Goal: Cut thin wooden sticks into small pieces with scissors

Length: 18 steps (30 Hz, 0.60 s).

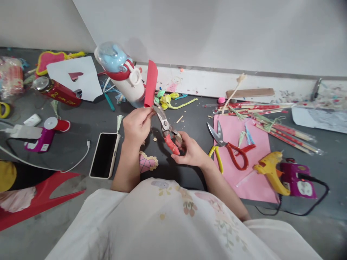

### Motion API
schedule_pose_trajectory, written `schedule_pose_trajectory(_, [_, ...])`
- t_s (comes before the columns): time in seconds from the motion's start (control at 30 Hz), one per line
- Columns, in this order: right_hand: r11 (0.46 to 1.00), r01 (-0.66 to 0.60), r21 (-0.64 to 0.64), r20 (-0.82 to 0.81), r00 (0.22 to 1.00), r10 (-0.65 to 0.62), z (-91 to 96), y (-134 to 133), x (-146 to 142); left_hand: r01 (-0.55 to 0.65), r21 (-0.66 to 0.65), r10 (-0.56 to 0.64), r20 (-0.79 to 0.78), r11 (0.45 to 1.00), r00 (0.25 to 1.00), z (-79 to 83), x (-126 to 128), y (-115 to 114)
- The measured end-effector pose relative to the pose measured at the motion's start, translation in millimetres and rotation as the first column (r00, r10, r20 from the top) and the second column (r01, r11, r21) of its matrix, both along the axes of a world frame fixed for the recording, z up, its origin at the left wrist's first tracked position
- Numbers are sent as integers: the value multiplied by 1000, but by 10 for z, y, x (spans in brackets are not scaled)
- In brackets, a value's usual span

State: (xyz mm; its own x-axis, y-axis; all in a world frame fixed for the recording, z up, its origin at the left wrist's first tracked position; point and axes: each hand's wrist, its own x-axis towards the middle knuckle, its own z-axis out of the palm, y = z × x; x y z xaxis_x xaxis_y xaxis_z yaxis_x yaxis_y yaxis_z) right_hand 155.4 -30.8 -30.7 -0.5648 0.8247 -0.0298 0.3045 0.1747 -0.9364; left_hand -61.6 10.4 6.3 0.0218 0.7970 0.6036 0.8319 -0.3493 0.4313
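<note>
My left hand [137, 124] pinches the lower end of a folded red paper strip [150, 83], which stands upright above the dark table. My right hand [189, 148] grips the red handles of a pair of scissors [166, 126]. The blades point up and left, with their tips at the bottom edge of the red strip beside my left fingers. A small heart-shaped piece with a frilled edge [148, 161] lies on the table just under my left wrist.
A black phone [104, 154] lies left of my left arm, with a white and blue bottle [121, 72] behind it. To the right, a pink sheet [260, 173] carries red-handled shears [229, 148] and a yellow glue gun [271, 169]. Red sticks [271, 119] lie beyond.
</note>
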Motion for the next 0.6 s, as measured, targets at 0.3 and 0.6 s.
schedule_pose_trajectory(0.3, [1000, -4, -1, 16, 1000, 4, 38, 9, 19, 41, 19, -40, -67, 999, 997, -40, -48, -19])
schedule_pose_trajectory(0.6, [999, -17, -37, -3, 1000, 17, 30, 19, 23, 69, -41, -72, -89, 997, 993, -26, -77, -34])
